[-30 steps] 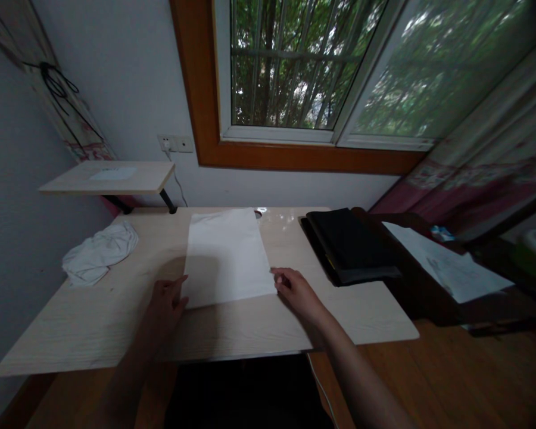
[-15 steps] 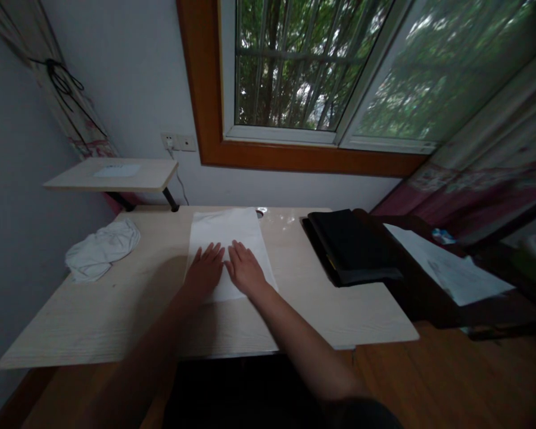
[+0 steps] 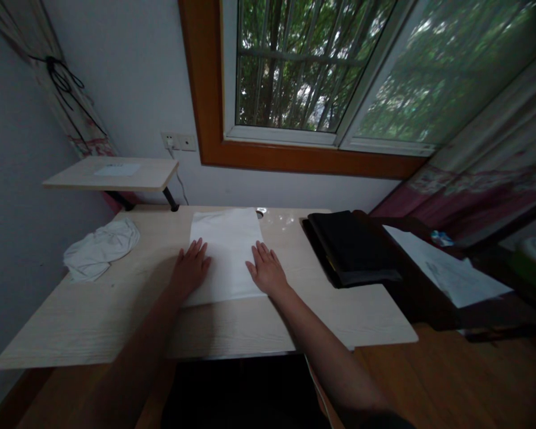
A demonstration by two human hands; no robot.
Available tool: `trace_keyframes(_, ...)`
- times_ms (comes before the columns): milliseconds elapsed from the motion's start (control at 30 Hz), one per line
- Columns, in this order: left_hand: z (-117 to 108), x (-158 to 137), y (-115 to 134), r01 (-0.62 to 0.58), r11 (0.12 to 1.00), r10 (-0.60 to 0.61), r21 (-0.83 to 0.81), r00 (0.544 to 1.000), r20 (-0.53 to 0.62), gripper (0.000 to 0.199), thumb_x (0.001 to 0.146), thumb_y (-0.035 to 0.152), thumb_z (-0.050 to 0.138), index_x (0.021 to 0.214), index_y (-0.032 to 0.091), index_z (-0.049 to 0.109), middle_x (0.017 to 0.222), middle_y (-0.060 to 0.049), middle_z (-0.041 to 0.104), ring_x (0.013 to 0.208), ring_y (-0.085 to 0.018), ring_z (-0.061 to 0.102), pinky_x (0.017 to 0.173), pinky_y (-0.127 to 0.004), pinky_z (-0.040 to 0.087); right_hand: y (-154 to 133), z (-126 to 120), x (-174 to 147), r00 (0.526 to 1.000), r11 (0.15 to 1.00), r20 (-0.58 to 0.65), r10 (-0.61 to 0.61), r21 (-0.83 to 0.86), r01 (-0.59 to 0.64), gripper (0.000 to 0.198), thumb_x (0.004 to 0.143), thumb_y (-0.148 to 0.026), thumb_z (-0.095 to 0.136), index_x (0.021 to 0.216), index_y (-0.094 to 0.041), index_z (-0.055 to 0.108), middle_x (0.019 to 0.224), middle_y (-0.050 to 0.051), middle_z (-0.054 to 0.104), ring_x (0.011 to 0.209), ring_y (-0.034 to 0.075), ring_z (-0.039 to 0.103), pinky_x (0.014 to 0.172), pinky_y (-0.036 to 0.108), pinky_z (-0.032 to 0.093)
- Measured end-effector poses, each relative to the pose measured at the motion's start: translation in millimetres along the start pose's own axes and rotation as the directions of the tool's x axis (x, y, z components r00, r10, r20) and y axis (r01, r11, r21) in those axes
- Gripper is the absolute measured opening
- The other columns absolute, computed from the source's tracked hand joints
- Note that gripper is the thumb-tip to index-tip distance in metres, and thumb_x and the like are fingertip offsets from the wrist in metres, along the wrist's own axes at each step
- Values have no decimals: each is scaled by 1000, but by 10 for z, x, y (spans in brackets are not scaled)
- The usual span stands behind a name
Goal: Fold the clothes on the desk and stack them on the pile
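Head view, left hand (image 3: 190, 269) and right hand (image 3: 268, 271) palms down, flattened on white cloth (image 3: 227, 262).

The one camera sits on the wearer's head, above and behind the fingers (image 3: 263, 255), facing forward and down, close enough for the forearms (image 3: 325, 333) to reach in below them, taking in the desk (image 3: 366, 319) around them and the window (image 3: 295, 77) beyond

My left hand (image 3: 190, 269) and right hand (image 3: 268, 271) hide parts of the side edges of the white sheet (image 3: 230, 268). The top border crops the window (image 3: 295, 77). Marks on the small paper (image 3: 117, 170) are too tiny to read.
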State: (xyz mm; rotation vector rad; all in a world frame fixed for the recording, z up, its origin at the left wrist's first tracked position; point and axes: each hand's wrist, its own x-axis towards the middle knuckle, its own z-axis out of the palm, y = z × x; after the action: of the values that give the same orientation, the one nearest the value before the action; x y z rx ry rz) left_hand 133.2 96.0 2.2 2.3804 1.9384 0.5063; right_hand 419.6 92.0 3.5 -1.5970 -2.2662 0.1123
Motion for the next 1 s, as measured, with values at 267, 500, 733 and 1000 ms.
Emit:
trace_keyframes(267, -40, -76, 7, 7, 1000, -7, 15, 1000, -21, 53, 103, 36, 38, 152, 20, 47, 166, -15, 35, 155, -32, 31, 125, -63, 19, 36, -41, -99, 1000, 999, -4, 26, -27, -26, 60, 107, -45, 40, 157, -12, 42, 167, 16, 30, 154, 32, 31, 126, 56, 21)
trace_keyframes(500, -35, -100, -10, -4, 1000, 4, 31, 1000, -21, 51, 102, 35, 38, 151, 24, 50, 166, -12, 36, 154, -33, 33, 124, -65, 19, -1, -79, -146, 1000, 999, -15, 25, -19, -25, 58, 105, -42, 44, 156, -14, 44, 165, 18, 33, 154, 33, 30, 125, 59, 20)
trace_keyframes(733, -47, -117, -16, -13, 1000, 13, -6, 1000, -25, 51, 102, 35, 38, 150, 23, 52, 166, -12, 37, 154, -33, 32, 124, -64, 20, 51, -90, -258, 1000, 999, -14, -25, -27, 25, 57, 106, -42, 45, 156, -16, 44, 166, 16, 32, 155, 34, 29, 125, 59, 23)
trace_keyframes(1000, -6, -111, -159, -6, 985, -3, -172, 999, -49, 46, 100, 32, 39, 139, 20, 62, 159, -10, 49, 151, -28, 38, 127, -56, 23, 238, -251, -423, 980, 979, 20, -198, 63, 196, 57, 104, -40, 50, 157, -20, 44, 166, 11, 36, 156, 32, 27, 125, 58, 26)
